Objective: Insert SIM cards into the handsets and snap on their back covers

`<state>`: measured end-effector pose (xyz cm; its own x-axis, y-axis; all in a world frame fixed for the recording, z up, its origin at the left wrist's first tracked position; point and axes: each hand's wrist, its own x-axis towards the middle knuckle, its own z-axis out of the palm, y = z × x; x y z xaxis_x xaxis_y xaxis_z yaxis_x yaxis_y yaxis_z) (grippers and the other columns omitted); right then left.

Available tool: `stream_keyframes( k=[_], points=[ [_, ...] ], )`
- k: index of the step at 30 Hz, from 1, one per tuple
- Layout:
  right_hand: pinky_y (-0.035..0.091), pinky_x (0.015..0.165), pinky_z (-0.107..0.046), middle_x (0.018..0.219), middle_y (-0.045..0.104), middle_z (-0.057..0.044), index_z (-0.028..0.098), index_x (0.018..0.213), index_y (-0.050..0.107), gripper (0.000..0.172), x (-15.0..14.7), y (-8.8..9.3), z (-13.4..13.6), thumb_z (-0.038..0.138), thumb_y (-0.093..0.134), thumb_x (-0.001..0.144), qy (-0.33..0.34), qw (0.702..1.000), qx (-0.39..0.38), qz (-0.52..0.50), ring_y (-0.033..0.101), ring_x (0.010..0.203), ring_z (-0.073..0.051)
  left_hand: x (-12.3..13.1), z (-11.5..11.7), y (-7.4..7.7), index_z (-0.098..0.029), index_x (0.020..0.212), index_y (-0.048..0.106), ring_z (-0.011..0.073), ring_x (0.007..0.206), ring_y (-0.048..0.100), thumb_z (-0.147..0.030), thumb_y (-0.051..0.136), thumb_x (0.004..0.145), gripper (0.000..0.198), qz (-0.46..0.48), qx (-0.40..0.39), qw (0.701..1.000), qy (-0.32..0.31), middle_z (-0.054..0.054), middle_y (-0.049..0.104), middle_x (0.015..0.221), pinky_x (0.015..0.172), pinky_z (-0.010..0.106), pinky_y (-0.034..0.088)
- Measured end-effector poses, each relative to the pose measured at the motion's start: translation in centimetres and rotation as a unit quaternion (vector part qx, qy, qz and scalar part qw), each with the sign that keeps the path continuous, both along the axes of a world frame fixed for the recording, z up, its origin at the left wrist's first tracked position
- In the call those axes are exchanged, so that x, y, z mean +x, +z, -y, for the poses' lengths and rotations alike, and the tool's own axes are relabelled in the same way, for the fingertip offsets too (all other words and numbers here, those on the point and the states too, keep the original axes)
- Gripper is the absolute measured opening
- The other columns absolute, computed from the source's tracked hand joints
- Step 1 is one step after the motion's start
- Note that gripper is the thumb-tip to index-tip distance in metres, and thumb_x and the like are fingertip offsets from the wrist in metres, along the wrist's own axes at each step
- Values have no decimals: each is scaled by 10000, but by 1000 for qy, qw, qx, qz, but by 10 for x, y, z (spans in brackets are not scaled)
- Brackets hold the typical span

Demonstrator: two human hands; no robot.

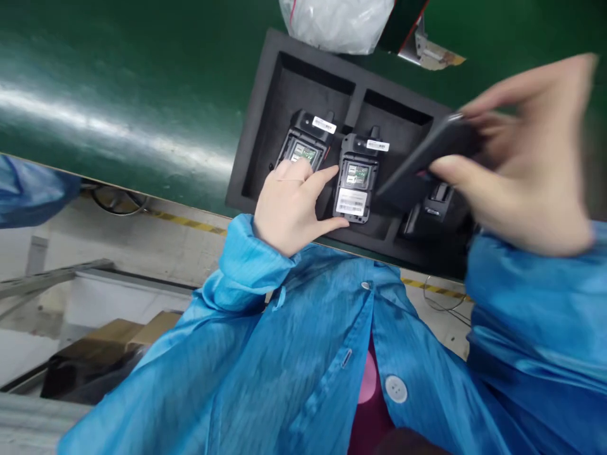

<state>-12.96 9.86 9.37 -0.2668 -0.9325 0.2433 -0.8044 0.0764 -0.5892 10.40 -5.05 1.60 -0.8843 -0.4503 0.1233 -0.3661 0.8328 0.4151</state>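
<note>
My left hand [294, 202] rests over the left of two handheld devices, fingers spread, covering the lower part of that device [308, 136]. Its index fingertip and thumb tip reach the left edge of the middle handheld device [355, 180], which lies face down with its back uncovered, showing a green circuit area and white labels. My right hand [526, 151], smeared by motion, pinches a flat dark panel, perhaps a back cover [427, 161], held tilted above the tray's right side. Both devices lie in a black foam tray [251, 120].
Below the raised panel, another dark device [431, 208] lies partly hidden in the tray. A clear plastic bag [339, 22] and a metal bracket [429, 50] stand behind the tray on the green table [142, 82]. A blue sleeve [33, 193] shows at far left.
</note>
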Motion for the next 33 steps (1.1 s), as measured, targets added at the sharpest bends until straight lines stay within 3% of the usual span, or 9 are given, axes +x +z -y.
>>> stream_keyframes(
  k=[3, 8, 11, 18, 24, 29, 33],
  points=[
    [542, 951, -369, 1219, 509, -71, 228, 1210, 444, 441, 26, -16, 34, 451, 651, 890, 106, 991, 64, 49, 604, 1050, -178, 8, -1, -3, -227, 1395, 536, 300, 1005, 551, -718, 651, 748, 820, -6, 8, 1000, 2, 116, 605, 1072, 860, 420, 425],
    [523, 992, -406, 1200, 521, -82, 212, 1188, 427, 391, 35, -32, 54, 430, 602, 914, 129, 984, 121, 28, 574, 1123, -213, 17, -3, -7, -262, 1401, 526, 311, 1020, 536, -761, 566, 780, 798, -2, 15, 1000, -3, 118, 595, 1060, 841, 429, 410],
    [492, 1014, -456, 1198, 506, -96, 196, 1202, 440, 384, 33, -30, 54, 398, 592, 914, 118, 985, 125, -12, 545, 1117, -229, 17, -4, -8, -265, 1407, 516, 323, 1038, 529, -762, 554, 787, 796, 5, 18, 1000, -7, 123, 588, 1076, 853, 443, 405],
    [451, 1006, -458, 1196, 497, -125, 218, 1206, 447, 382, 40, -31, 50, 518, 431, 970, 80, 982, 129, -113, 493, 1130, -258, 18, -3, -9, -264, 1414, 496, 345, 1084, 524, -764, 578, 767, 821, 6, 27, 999, -17, 130, 585, 1122, 901, 445, 399],
    [439, 995, -439, 1188, 498, -154, 161, 1214, 476, 366, 43, -36, 48, 435, 433, 975, 76, 977, 130, -154, 483, 1126, -262, 19, -4, -8, -295, 1405, 504, 343, 1069, 530, -638, 685, 769, 745, -8, 36, 999, -19, 108, 572, 1074, 905, 477, 405],
    [384, 1023, -511, 1259, 490, -158, 153, 1279, 476, 419, 56, -45, 41, 436, 414, 976, 19, 959, 147, -240, 449, 1167, -303, 18, -4, -13, -300, 1395, 512, 330, 1041, 537, -609, 716, 759, 735, -42, 41, 998, -28, 90, 553, 1043, 912, 496, 406],
    [378, 1017, -481, 1282, 477, -183, 114, 1295, 503, 424, 66, -52, 35, 388, 408, 985, -10, 948, 131, -291, 449, 1153, -304, 18, -4, -15, -283, 1388, 520, 326, 1023, 540, -614, 718, 755, 740, -55, 32, 997, -32, 88, 548, 1031, 899, 491, 413]
  ],
)
